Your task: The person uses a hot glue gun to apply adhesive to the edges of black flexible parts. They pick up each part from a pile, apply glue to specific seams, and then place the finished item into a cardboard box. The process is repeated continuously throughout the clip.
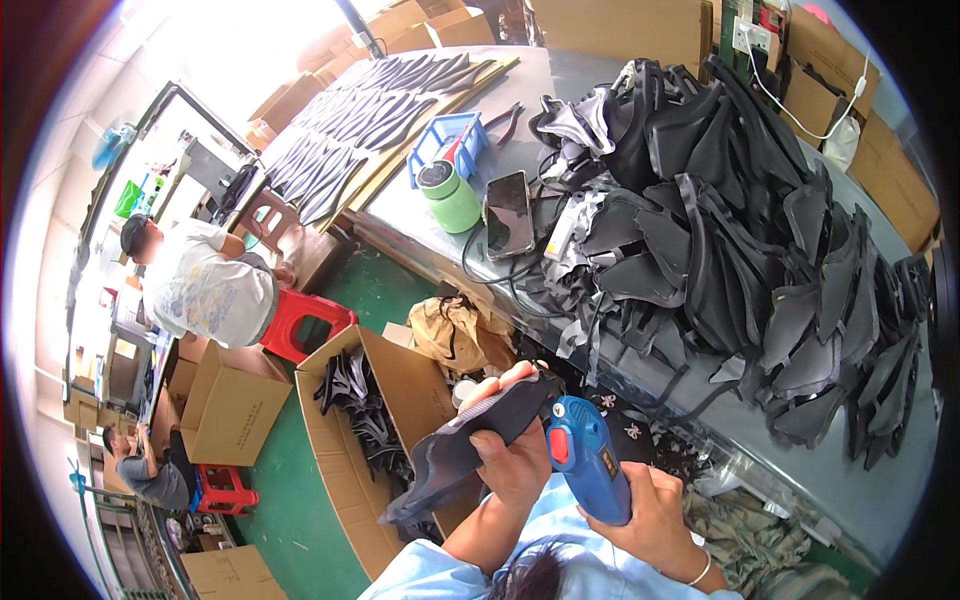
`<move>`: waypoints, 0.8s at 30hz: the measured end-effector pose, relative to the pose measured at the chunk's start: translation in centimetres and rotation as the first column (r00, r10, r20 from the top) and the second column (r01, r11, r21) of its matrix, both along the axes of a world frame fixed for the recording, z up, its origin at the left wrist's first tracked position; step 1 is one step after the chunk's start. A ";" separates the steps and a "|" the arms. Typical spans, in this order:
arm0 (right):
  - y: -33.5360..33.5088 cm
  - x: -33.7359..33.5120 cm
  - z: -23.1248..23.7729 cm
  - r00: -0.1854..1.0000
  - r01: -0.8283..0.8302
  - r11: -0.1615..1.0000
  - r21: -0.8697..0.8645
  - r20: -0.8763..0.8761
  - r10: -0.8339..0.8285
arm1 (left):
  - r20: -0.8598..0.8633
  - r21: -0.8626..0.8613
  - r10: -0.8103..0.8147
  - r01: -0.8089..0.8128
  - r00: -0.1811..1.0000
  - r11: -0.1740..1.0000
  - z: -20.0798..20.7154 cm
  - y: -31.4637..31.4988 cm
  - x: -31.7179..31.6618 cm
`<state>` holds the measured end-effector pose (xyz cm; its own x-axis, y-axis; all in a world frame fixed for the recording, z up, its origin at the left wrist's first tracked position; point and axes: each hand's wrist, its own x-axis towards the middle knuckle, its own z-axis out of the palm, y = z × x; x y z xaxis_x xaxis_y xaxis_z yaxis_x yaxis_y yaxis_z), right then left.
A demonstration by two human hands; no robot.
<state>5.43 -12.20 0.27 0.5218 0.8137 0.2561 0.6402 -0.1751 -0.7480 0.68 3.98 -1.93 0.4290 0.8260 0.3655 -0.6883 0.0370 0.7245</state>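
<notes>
My left hand (515, 462) is closed on a black curved, molded piece (448, 452), thumb on its near face and fingers behind its upper edge. The piece is held up in front of me, its long tail hanging down to the left. My right hand (652, 522) grips a blue handheld power tool (597, 468) with a red button. The tool's head points up and left, close to the right end of the black piece. Whether the two touch I cannot tell.
A big heap of black molded pieces (720, 220) covers the table on the right. Near it are a phone (509, 215), a green bottle (449, 198) and a blue basket (470, 150). Below stands an open carton (335, 480) of black pieces. Two people (215, 285) sit at left on red stools (305, 325).
</notes>
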 end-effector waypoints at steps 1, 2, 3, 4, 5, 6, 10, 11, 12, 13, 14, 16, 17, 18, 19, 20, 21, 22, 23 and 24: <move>0.0 0.2 0.0 1.000 0.000 1.000 0.019 0.024 -0.001 | -0.017 0.011 -0.022 0.022 1.000 1.000 0.1 0.3 -0.1; 0.0 0.4 0.0 0.999 0.000 0.999 0.039 0.049 -0.002 | -0.015 0.009 -0.059 0.059 0.998 0.998 0.1 0.6 -0.3; -0.1 0.5 -0.1 0.999 0.001 1.000 0.030 0.045 -0.002 | -0.013 0.007 -0.096 0.096 0.995 0.995 0.1 1.0 -0.5; -0.3 0.6 -0.2 0.999 -0.004 1.000 0.025 0.042 0.003 | -0.012 0.008 -0.127 0.127 0.992 0.992 0.3 1.3 -0.7; -0.4 0.6 -0.2 0.999 -0.009 1.000 0.020 0.038 0.008 | -0.023 0.009 -0.139 0.139 0.990 0.990 0.5 1.4 -0.9; -0.5 0.7 -0.2 0.999 -0.009 1.000 0.014 0.039 0.009 | -0.034 0.010 -0.150 0.151 0.988 0.989 0.9 1.5 -1.1; -0.4 0.9 -0.3 0.998 -0.008 1.000 -0.002 0.063 0.008 | -0.030 -0.016 -0.202 0.202 0.979 0.979 1.3 2.1 -1.4; -0.5 1.0 -0.4 0.997 -0.005 1.000 0.000 0.074 0.005 | -0.051 -0.049 -0.218 0.216 0.975 0.975 1.5 2.3 -1.4; -0.5 1.1 -0.3 0.996 -0.001 1.000 -0.001 0.093 0.001 | -0.070 -0.082 -0.234 0.228 0.970 0.970 1.8 2.4 -1.6; -0.6 1.3 -0.2 0.994 0.004 1.000 -0.002 0.112 -0.003 | -0.089 -0.115 -0.251 0.240 0.964 0.964 2.2 2.5 -1.7; -0.5 1.3 0.1 0.992 -0.001 1.000 0.000 0.128 0.001 | -0.124 -0.115 -0.258 0.244 0.958 0.963 2.8 2.7 -1.9; -0.6 1.5 0.2 0.990 -0.001 1.000 -0.019 0.138 0.003 | -0.191 -0.117 -0.277 0.258 0.942 0.959 4.0 2.9 -2.0; -0.6 1.5 0.2 0.990 0.002 1.000 -0.029 0.144 0.003 | -0.181 -0.141 -0.287 0.264 0.941 0.954 4.4 2.9 -1.9; -0.6 1.5 0.1 0.990 0.001 1.000 -0.031 0.141 0.003 | -0.216 -0.121 -0.287 0.266 0.933 0.956 4.3 3.0 -1.8; -0.6 1.5 0.1 0.990 0.000 0.999 -0.032 0.138 0.004 | -0.251 -0.102 -0.287 0.269 0.925 0.958 4.1 3.2 -1.8; -0.6 1.4 0.0 0.991 -0.001 0.999 -0.033 0.135 0.005 | -0.286 -0.082 -0.284 0.272 0.915 0.959 4.0 3.3 -1.8; -0.5 1.4 -0.1 0.990 0.000 1.000 -0.022 0.138 0.003 | -0.321 -0.046 -0.238 0.236 0.916 0.971 3.9 3.3 -1.9; -0.5 1.3 -0.1 0.990 0.005 1.000 -0.012 0.142 -0.003 | -0.353 -0.010 -0.195 0.204 0.915 0.979 3.7 3.2 -2.0; -0.5 1.3 -0.2 0.989 0.008 1.000 -0.003 0.146 -0.008 | -0.383 0.028 -0.149 0.173 0.912 0.985 3.6 3.1 -2.0; -0.5 1.3 -0.4 0.990 0.008 1.000 -0.003 0.140 -0.007 | -0.358 0.072 -0.141 0.178 0.923 0.981 3.5 3.3 -2.0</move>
